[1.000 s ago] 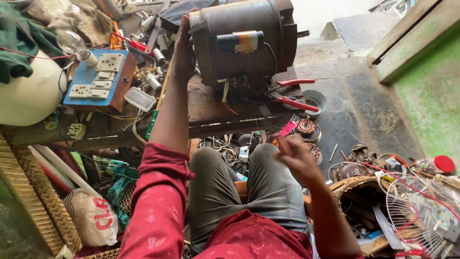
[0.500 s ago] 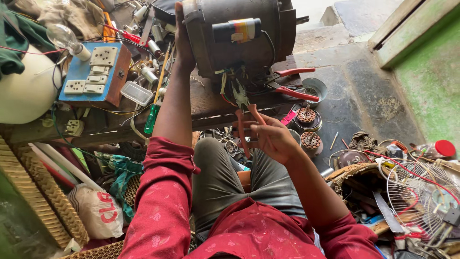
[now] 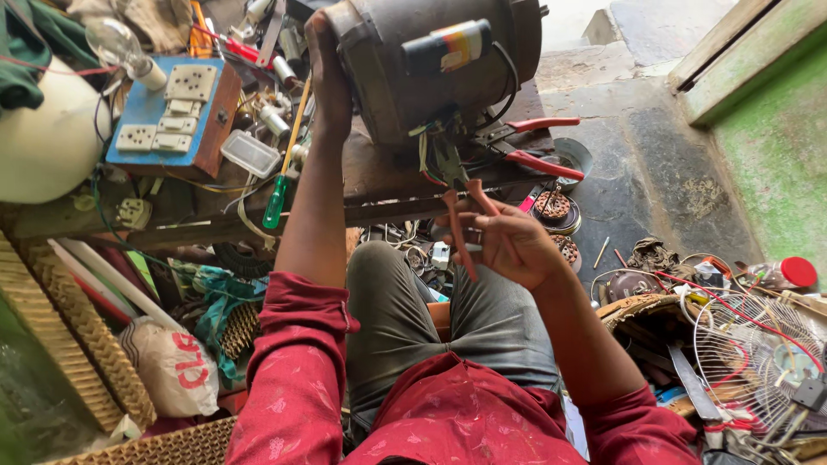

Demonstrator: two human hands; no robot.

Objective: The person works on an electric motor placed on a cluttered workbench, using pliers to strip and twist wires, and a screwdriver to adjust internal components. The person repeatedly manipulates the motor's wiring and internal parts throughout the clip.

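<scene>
One big round motor (image 3: pixel 413 69) sat on the wooden bench (image 3: pixel 379 176). It was dark and dusty, and its top was cut off by the edge of the view. One small tube with coloured bands (image 3: pixel 448 45) lay on its side.

One white round thing (image 3: pixel 43 146) sat at the far left, partly cut off. Beside it was one blue board (image 3: pixel 172 112) with four white sockets or switches on it. One clear light bulb (image 3: pixel 121 47) stuck up near the board.

One wire fan guard (image 3: pixel 758 344) lay at the lower right, cut off at the edge.

There were two hands. The left hand (image 3: pixel 332 73) was flat on the side of the motor, fingers stretched up, pressing on it. Its fingertips were hard to see against the dark metal.

The right hand (image 3: pixel 508 245) was curled round one pair of pliers (image 3: pixel 461 202) with faded red handles. The pliers pointed up at a bunch of wires (image 3: pixel 431 146) under the motor. Their tips seemed to be among the wires, but it was hard to tell if they were touching.

A second pair of pliers with bright red handles (image 3: pixel 534 151) lay on the bench, just right of the motor.

One green-handled screwdriver (image 3: pixel 280 185) hung over the front edge of the bench.

One little red cap (image 3: pixel 797 271) sat at the far right. The many small bits on the floor were too mixed up to count.
</scene>
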